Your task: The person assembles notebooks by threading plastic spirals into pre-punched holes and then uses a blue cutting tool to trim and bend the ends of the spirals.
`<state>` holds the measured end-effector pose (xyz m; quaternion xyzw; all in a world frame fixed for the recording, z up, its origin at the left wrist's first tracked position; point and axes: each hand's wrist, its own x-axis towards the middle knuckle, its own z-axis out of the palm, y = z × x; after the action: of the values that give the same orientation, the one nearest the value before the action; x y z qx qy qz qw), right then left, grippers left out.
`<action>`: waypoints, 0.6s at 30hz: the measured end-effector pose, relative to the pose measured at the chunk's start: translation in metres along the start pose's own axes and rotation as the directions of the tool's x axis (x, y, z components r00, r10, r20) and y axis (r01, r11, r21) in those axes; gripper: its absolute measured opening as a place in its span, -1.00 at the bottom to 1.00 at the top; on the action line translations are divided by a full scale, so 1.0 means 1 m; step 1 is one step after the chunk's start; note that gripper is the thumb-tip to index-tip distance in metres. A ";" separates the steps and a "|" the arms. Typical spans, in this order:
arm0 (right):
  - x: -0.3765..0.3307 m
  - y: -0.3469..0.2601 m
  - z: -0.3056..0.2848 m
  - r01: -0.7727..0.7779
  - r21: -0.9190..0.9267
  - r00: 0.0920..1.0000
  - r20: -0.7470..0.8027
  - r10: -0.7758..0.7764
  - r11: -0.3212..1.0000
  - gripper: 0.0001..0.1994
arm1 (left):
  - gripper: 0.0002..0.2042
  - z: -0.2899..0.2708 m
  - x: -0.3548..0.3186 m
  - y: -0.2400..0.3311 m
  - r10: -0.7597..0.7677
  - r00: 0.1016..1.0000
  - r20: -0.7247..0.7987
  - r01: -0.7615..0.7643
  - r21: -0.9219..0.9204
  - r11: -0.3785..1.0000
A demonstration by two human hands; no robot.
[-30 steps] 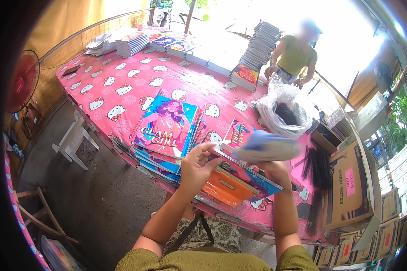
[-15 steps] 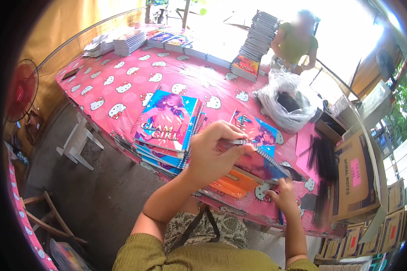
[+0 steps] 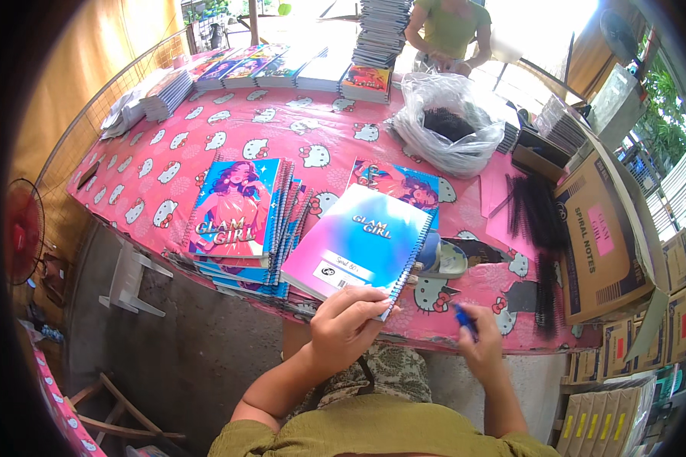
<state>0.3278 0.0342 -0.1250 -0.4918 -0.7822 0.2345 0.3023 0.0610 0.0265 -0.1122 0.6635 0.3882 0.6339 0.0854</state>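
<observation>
A spiral notebook (image 3: 358,240) lies tilted near the table's front edge, its pink-to-blue plain cover up and its dark coil along the right side. My left hand (image 3: 347,324) grips its lower right corner, fingers on top. Just right of it, my right hand (image 3: 482,343) is closed around a small blue-handled tool (image 3: 465,320), its kind partly hidden by my fingers. Another notebook (image 3: 396,183), with a drawn figure on its cover, lies partly beneath. To the left stands a stack of similar spiral notebooks (image 3: 232,209).
A pink cat-print cloth covers the table (image 3: 229,126). Black plastic coils (image 3: 537,217) lie at right beside a cardboard box (image 3: 598,240). Behind are a clear bag (image 3: 457,126) of black coils and a tall notebook stack (image 3: 377,38). Across the table stands another person (image 3: 450,30).
The notebook, held up nearly edge-on before, now lies with its plain cover showing. My right hand has come away from its coil toward me. The view has shifted.
</observation>
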 end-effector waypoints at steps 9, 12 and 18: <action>0.023 -0.073 0.005 0.179 0.169 0.967 0.154 -0.205 0.969 -0.59 | -0.79 0.004 0.001 0.004 0.051 0.999 -0.020 -0.050 0.065 0.997; 0.027 -0.031 0.018 -0.423 0.759 0.819 0.554 -0.150 0.494 -0.62 | -0.81 0.003 0.003 0.005 0.127 0.991 -0.031 -0.123 0.092 0.988; 0.030 -0.057 0.009 -0.314 0.658 0.928 0.364 0.076 0.684 -0.62 | -0.81 -0.026 0.036 -0.002 0.149 0.977 -0.152 -0.118 0.199 0.973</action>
<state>0.2760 0.0374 -0.0859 -0.3769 -0.6119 0.6202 0.3145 0.0327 0.0405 -0.0806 0.6381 0.4065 0.6517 -0.0534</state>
